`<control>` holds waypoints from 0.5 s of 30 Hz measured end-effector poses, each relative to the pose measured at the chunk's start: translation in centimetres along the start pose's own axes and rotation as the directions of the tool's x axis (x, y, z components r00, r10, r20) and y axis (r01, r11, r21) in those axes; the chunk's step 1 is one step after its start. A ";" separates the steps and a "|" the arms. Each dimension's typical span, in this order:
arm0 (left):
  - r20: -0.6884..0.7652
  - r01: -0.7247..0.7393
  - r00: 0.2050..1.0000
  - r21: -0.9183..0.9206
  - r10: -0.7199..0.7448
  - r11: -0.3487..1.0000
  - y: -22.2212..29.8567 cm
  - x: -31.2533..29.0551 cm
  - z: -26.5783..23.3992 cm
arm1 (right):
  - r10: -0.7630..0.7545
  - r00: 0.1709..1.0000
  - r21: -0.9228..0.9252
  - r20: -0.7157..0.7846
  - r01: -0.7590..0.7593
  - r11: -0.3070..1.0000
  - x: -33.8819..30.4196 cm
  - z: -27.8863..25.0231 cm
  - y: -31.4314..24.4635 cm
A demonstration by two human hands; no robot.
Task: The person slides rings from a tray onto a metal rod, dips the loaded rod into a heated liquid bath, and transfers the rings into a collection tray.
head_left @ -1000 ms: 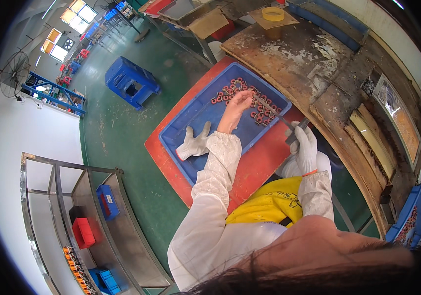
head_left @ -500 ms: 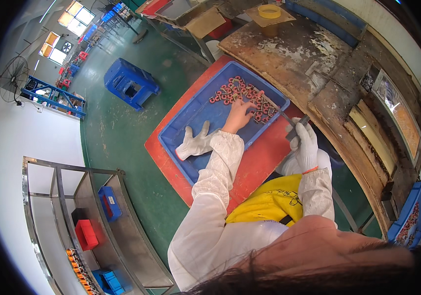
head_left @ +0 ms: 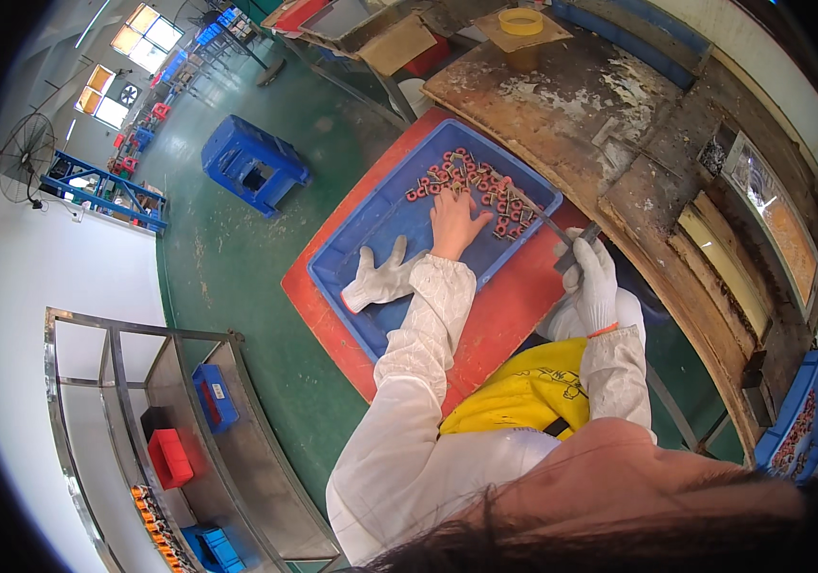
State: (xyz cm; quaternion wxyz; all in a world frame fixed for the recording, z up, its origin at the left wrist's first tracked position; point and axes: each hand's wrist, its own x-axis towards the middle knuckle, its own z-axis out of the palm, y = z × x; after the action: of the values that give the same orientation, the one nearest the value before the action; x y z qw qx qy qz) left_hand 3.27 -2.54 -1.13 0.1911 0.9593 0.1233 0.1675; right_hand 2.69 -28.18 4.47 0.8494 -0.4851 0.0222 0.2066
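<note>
A blue plastic tray point(head_left: 332, 246) holds a heap of small pink-red rings with metal pins point(head_left: 501, 196). My bare left hand point(head_left: 455, 227) reaches over the heap's near-left edge, fingers stretched forward and thumb out to the right; its fingertips touch the parts. Beside that wrist an empty white glove point(head_left: 380, 277) with an orange cuff lies in the tray. Right of the tray, my gloved right hand point(head_left: 595, 285) is closed round a long thin metal tool point(head_left: 554, 227) with a dark crosspiece, perhaps a caliper. Its far end extends over the tray rim above the parts.
The tray rests on a red board point(head_left: 514, 306). A worn wooden bench point(head_left: 562, 105) curves along the right, with a yellow ring point(head_left: 521, 22) on it. A blue stool point(head_left: 254, 164) stands on the green floor. Metal shelves point(head_left: 227, 430) with bins are at lower left.
My left hand has shifted slightly left over the heap, and its fingers have turned from pointing right to stretching forward. My right hand and its tool stay where they were.
</note>
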 end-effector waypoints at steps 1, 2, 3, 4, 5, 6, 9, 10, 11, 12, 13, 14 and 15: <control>0.023 0.039 0.999 0.044 -0.040 0.998 -0.2 -0.1 0.1 | 0.000 1.000 0.000 0.006 0.000 1.000 -0.1 0.2 0.0; 0.046 0.077 0.996 0.088 -0.081 0.993 -0.4 -0.3 0.2 | 0.000 1.000 -0.003 0.010 0.000 1.000 -0.1 0.4 -0.1; 0.042 0.079 0.996 0.090 -0.083 0.993 -0.7 -0.3 0.3 | -0.001 1.000 -0.007 0.012 0.001 1.000 -0.2 0.5 -0.1; 0.060 0.081 0.995 0.065 -0.085 0.995 -0.9 -0.2 0.4 | -0.001 1.000 -0.007 0.013 0.001 1.000 -0.1 0.5 -0.1; 0.077 0.083 0.993 0.041 -0.086 0.996 -1.1 -0.2 0.6 | 0.002 1.000 -0.008 0.011 -0.002 1.000 -0.1 0.5 0.0; 0.076 0.083 0.993 0.041 -0.086 0.996 -1.3 -0.2 0.7 | 0.004 1.000 -0.009 0.009 -0.004 1.000 0.0 0.6 0.0; 0.057 0.055 0.997 0.034 -0.057 0.998 -1.1 -0.3 0.7 | 0.003 1.000 -0.006 0.017 -0.002 1.000 0.1 0.3 0.1; 0.069 0.054 0.996 0.066 -0.059 0.996 -1.1 -0.4 0.7 | 0.003 1.000 -0.007 0.017 -0.003 1.000 0.1 0.3 0.1; 0.080 0.053 0.995 0.098 -0.061 0.994 -1.0 -0.4 0.6 | 0.004 1.000 -0.013 0.015 -0.004 1.000 0.1 0.3 0.1; 0.080 0.054 0.995 0.098 -0.061 0.994 -1.2 -0.4 0.7 | 0.005 1.000 -0.019 0.014 -0.005 1.000 0.0 0.4 0.1; 0.093 0.051 0.994 0.121 -0.063 0.991 -1.3 -0.4 0.7 | 0.005 1.000 -0.020 0.016 -0.005 1.000 0.0 0.4 0.1; 0.105 0.049 0.992 0.145 -0.064 0.988 -1.4 -0.3 0.7 | 0.012 1.000 -0.024 0.011 -0.012 1.000 0.0 0.5 0.1; 0.104 0.050 0.992 0.145 -0.066 0.988 -1.5 -0.3 0.8 | 0.019 1.000 -0.027 0.007 -0.019 0.999 0.0 0.5 0.1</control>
State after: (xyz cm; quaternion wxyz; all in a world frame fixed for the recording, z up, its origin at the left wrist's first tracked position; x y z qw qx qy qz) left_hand 3.05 -1.51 -2.47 0.1337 0.9741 0.1522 0.1004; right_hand 2.56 -27.76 4.67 0.8409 -0.4954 0.0209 0.2166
